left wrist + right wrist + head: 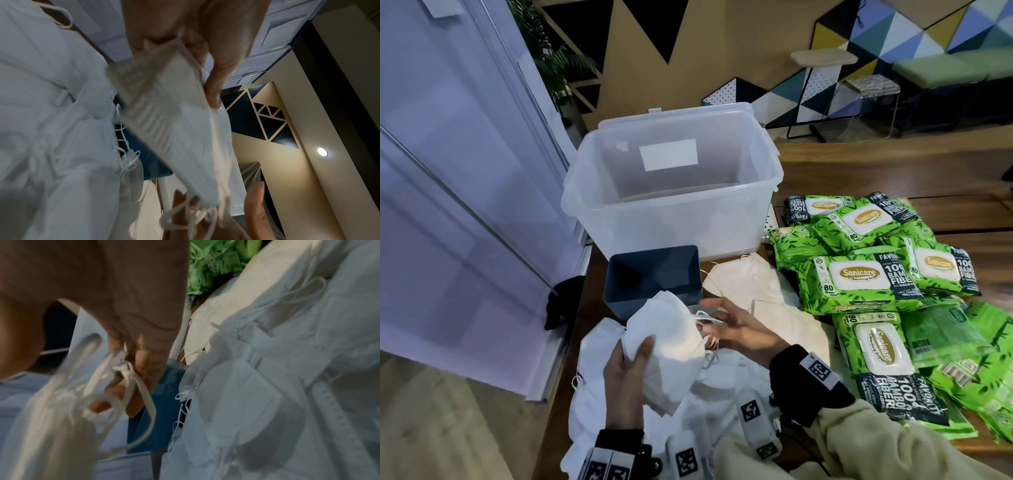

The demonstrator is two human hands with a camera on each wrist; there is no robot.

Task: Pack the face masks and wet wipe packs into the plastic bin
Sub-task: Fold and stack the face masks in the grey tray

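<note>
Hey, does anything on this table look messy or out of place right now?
Yes. The ear loops of the white masks in the left hand are tangled around the right hand fingers. The wet wipe packs lie in a loose overlapping heap.

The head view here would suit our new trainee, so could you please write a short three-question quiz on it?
1. True or false: the clear plastic bin already holds wet wipe packs.
2. Which hand grips the stack of white face masks? A) left hand B) right hand C) neither
3. Fill in: the small blue container stands directly in front of the ____.

Key:
1. False; nothing shows inside the bin, and the packs lie on the table to its right.
2. A; the right hand's fingers are at the ear loops.
3. Clear plastic bin.
</note>
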